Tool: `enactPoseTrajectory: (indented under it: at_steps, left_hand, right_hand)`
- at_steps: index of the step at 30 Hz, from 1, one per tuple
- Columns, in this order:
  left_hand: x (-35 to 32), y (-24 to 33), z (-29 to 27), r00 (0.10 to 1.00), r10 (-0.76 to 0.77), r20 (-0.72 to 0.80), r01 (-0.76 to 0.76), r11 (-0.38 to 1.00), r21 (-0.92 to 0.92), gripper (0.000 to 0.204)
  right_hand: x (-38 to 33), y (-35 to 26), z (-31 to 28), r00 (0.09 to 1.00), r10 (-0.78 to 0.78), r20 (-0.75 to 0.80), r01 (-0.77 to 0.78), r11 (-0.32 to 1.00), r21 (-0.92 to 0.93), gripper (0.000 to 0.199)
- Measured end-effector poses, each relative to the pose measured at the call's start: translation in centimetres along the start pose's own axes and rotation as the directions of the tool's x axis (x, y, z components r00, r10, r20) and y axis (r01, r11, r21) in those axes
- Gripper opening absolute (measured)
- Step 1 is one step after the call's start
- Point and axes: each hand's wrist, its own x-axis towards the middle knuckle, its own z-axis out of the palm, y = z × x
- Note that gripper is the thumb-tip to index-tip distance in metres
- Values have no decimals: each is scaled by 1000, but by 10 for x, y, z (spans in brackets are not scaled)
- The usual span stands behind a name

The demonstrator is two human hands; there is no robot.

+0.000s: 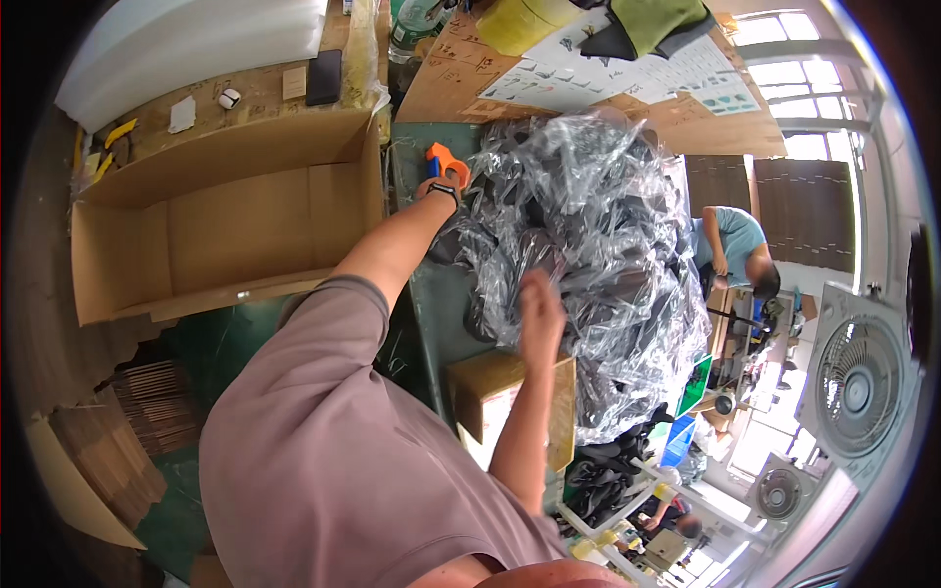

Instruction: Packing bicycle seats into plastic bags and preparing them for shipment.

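- Long, open brown cardboard carton (240,235) sits left of your left hand (446,183); a brown wooden board with paper sheets (441,90) stands beyond it.
- Smaller tan open-topped box (500,368) is beside your right forearm, blocking the near side.
- Heap of dark items in clear plastic bags (608,216), crinkled and glossy, fills the space right of your left grip.
- Left's closed on the orange-and-blue plastic hand tool (449,163); orange part protrudes past your fingers.
- Right hand (541,312) blurred, at the heap; can't tell its grip.
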Motion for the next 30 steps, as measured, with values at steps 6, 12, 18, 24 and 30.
enactPoseTrajectory:
  at_steps: [6, 12, 18, 24, 30]
  left_hand:
    - [57, -45, 6, 1000, -10, -12, 12, 984, 180, 35]
    - [-239, -7, -192, 783, 619, -58, -622, 781, -60, 30]
    - [-201, -179, -308, 808, -23, -589, -114, 974, -195, 29]
    - [-26, -446, -327, 901, -198, -386, 327, 895, 304, 37]
    - [-32, -445, -322, 884, -308, -351, 386, 905, 178, 66]
  right_hand:
    - [-166, 61, 53, 869, 389, 306, -377, 921, -101, 42]
    - [-263, 127, 62, 788, 569, 234, -538, 822, -186, 48]
    - [-177, 86, 63, 828, 475, 296, -418, 877, -237, 51]
    - [-159, 81, 54, 845, 449, 288, -417, 893, -170, 50]
    - [-174, 88, 45, 841, 478, 253, -431, 875, -220, 50]
